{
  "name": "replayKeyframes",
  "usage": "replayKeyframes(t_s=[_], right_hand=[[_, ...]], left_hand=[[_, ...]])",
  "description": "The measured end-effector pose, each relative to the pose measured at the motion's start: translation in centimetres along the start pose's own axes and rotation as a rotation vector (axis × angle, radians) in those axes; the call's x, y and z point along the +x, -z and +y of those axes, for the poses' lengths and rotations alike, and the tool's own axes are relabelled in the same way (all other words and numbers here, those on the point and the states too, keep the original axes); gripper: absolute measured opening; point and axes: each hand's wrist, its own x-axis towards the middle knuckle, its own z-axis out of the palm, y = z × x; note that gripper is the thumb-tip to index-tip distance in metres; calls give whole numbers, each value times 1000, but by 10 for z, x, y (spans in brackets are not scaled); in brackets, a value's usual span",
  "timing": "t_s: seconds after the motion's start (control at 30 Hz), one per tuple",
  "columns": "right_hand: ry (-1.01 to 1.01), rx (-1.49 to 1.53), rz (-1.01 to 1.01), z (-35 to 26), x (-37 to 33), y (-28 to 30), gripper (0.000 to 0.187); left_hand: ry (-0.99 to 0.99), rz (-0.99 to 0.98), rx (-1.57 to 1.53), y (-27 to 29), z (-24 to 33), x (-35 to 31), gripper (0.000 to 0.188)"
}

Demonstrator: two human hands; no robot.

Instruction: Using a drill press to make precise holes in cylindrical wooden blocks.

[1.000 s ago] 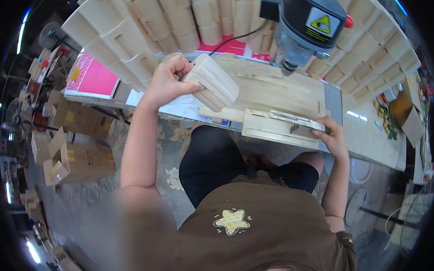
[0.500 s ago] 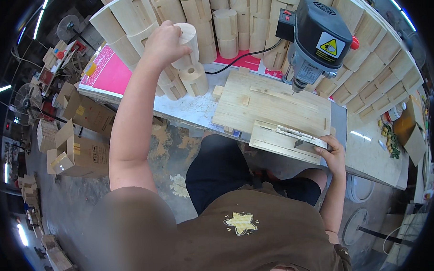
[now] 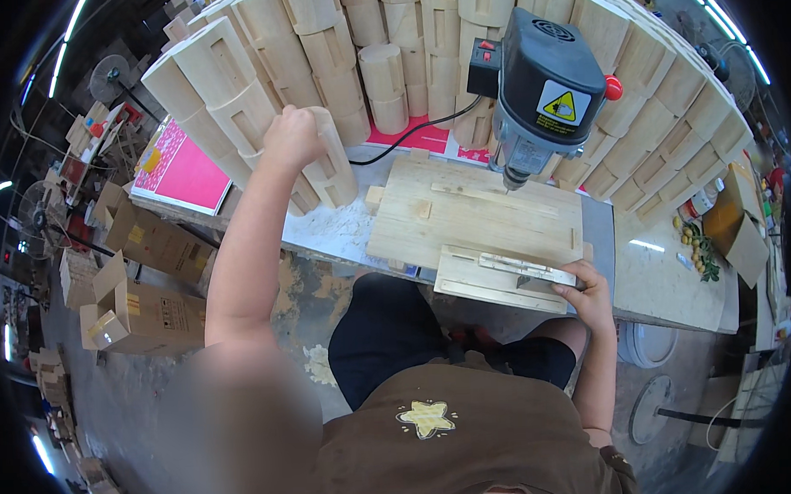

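Note:
My left hand [image 3: 294, 139] is closed around the top of a pale wooden cylinder [image 3: 326, 136], which stands upright on another cylinder [image 3: 338, 186] at the left of the bench. Another short wooden piece [image 3: 303, 196] stands close beside them. At the front right, my right hand [image 3: 589, 294] grips the end of a narrow light strip [image 3: 522, 267] on a wooden jig [image 3: 479, 277]. Its thumb lies over the strip's end and the other fingers wrap behind. The jig sits at the front edge of a flat wooden board [image 3: 473, 211].
A dark benchtop drill press [image 3: 553, 80] stands over the board, its chuck [image 3: 513, 181] pointing down. Rows of stacked wooden cylinders [image 3: 368, 74] form a curved wall behind. A black cable [image 3: 409, 135] runs left from the drill. Cardboard boxes [image 3: 145, 312] stand on the floor at left.
My left hand has lowered its cylinder onto the lower one; before, it was tilted above it. My right hand keeps its hold on the strip. The whole view has shifted slightly.

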Motion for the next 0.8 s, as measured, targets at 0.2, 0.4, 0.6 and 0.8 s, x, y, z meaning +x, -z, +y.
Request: replayKeyframes(t_s=[0.2,0.4,0.6,0.8], right_hand=[[-14,-36,-14,-2,-1,5,25],[-57,14,-20,-1,1,6,24],[-109,37,7,0,-3,3,27],[-87,43,-22,1,-3,3,27]], left_hand=[[-118,258,-28,19,50,9,76],[45,144,-860,-62,83,96,77],[603,338,-953,-124,123,139,90],[876,491,-972,-121,141,147,80]])
